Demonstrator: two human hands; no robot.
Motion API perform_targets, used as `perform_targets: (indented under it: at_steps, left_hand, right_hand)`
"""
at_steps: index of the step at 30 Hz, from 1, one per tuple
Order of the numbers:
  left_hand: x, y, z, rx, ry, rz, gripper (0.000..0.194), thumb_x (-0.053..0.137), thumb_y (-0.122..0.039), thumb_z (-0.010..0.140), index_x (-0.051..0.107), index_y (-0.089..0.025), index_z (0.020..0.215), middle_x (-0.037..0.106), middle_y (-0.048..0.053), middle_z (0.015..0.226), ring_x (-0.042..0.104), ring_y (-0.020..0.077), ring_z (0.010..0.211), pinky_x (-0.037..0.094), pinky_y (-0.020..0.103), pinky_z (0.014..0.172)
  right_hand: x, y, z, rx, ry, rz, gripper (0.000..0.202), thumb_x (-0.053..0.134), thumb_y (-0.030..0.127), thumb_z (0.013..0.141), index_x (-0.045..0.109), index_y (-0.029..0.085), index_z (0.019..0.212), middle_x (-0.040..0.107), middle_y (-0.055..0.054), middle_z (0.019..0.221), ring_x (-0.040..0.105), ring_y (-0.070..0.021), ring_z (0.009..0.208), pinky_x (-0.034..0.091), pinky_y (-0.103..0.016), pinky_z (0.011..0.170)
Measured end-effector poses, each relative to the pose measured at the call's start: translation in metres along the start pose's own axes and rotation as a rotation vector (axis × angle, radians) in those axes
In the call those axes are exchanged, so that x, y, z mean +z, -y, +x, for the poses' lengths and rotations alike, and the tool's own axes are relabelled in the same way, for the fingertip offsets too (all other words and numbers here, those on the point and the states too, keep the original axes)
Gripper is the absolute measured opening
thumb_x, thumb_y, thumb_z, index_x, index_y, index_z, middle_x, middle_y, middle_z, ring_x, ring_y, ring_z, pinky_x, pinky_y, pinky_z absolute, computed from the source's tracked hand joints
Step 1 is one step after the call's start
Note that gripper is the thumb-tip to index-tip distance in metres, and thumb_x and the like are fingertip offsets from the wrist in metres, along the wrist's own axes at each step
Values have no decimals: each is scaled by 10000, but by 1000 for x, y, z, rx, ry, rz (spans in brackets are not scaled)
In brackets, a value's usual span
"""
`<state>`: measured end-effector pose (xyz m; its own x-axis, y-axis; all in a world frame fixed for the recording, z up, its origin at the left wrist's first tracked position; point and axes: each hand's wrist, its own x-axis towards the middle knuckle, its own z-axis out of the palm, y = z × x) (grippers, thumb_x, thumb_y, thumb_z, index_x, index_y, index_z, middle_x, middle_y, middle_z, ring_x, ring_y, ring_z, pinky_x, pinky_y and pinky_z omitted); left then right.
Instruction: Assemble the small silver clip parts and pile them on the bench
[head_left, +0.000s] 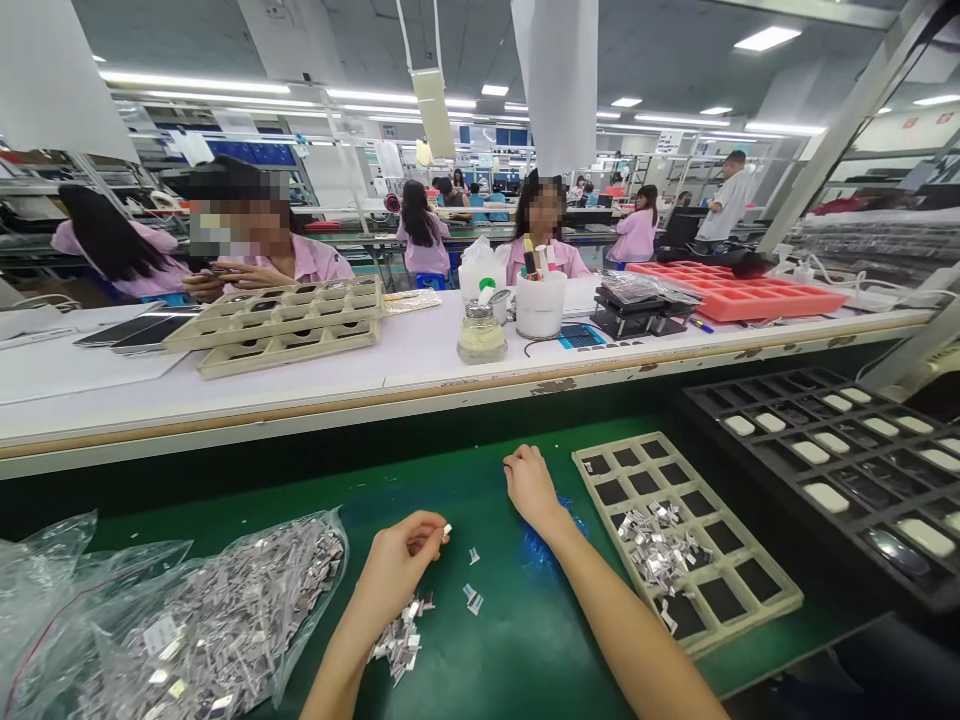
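Currently, the left hand (399, 567) pinches one small piece (448, 531) above one green tabletop (525, 640).

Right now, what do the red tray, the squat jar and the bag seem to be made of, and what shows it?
Red tray: probably moulded plastic, fairly smooth, given its even colour and uniform compartments.
Squat jar: likely clear glass, shiny, since pale contents show through; clear plastic is possible.
Bag: thin, glossy plastic film, crinkled, with small pieces visible through it.
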<state>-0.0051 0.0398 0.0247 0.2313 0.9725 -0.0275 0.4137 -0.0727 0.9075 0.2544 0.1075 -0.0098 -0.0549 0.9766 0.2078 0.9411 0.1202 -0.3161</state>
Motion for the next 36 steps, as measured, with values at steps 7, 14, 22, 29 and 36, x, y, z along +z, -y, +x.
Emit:
perform_targets:
  at_steps: [7,14,22,29,36]
  left_hand:
    - [32,5,4,-70,28,-276,458,745,-617,848,757,-184,997,819,135,961,820,339,907,641,403,749]
    - [41,3,4,-70,2,-383,443,844,-588,782,788,-183,952,833,134,938,824,332,911,667,406,791]
    - [40,0,8,-32,-129,-456,436,899,-566,735,763,-176,872,836,143,893,829,326,913,684,407,831]
    - [43,-15,5,-2,-298,-518,294,885,-429,772,756,-180,861,830,109,850,826,295,868,673,414,864]
    - [44,-18,2,5,-316,-532,197,850,-354,826,761,-187,881,825,93,872,821,282,878,673,419,880]
  right_hand:
    - [0,1,0,-3,-10,-8,301,471,165,1074,767,174,1128,688,-133,1134,603,-268,1097,473,-360,975]
    - [-1,7,-2,-47,-11,-42,321,438,98,1053,741,197,1079,719,-124,1075,619,-277,1076,464,-372,928]
    - [-15,14,-15,-50,-44,108,212,494,169,1066,697,217,1025,768,-77,1017,676,-244,1029,495,-335,882]
    - [-36,43,-27,-104,55,1044,143,671,353,970,702,215,950,805,-70,1036,757,-227,983,576,-361,906]
    - [-46,58,-36,-101,109,1067,175,674,383,980,728,217,961,799,-73,1024,755,-232,980,575,-387,926]
